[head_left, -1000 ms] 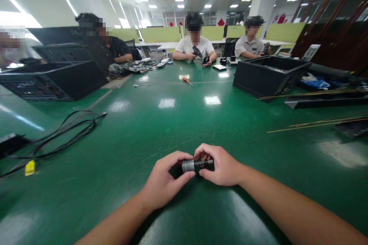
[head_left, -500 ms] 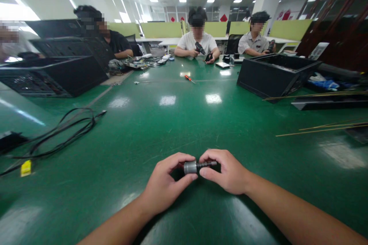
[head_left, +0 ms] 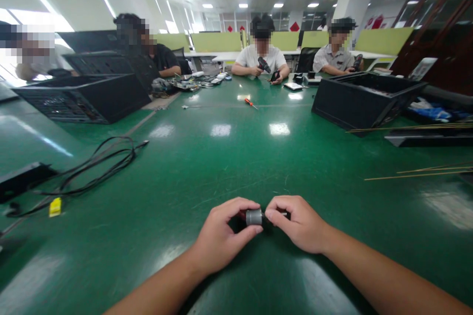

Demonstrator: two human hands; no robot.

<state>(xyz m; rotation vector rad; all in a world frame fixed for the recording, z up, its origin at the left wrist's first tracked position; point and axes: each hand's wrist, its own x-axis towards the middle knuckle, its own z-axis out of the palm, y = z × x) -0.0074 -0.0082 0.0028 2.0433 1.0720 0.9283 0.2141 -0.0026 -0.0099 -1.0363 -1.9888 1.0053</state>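
Low over the green table (head_left: 229, 167), my left hand (head_left: 225, 231) grips a grey metal cylinder with a shaft, which looks like a small motor (head_left: 254, 217). Thumb and fingers hold it from below and above, and something reddish shows at its left end. My right hand (head_left: 297, 224) pinches the motor's dark shaft between thumb and fingertips. Only the shaft's tip (head_left: 284, 214) sticks out to the right; the rest lies hidden behind the fingers. The motor lies level, its shaft pointing right.
Black computer cases stand at left (head_left: 84, 101) and right (head_left: 365, 98). A black cable (head_left: 96, 167) with a yellow tag (head_left: 55, 206) lies left. An orange screwdriver (head_left: 250, 103) lies mid-table. Thin rods (head_left: 414, 175) reach in from the right. Across sits a person (head_left: 262, 59) holding a drill (head_left: 263, 64).
My right fingers have closed round the motor's shaft, covering the ridged part that showed before. The whole view has shifted slightly, so things appear further right.
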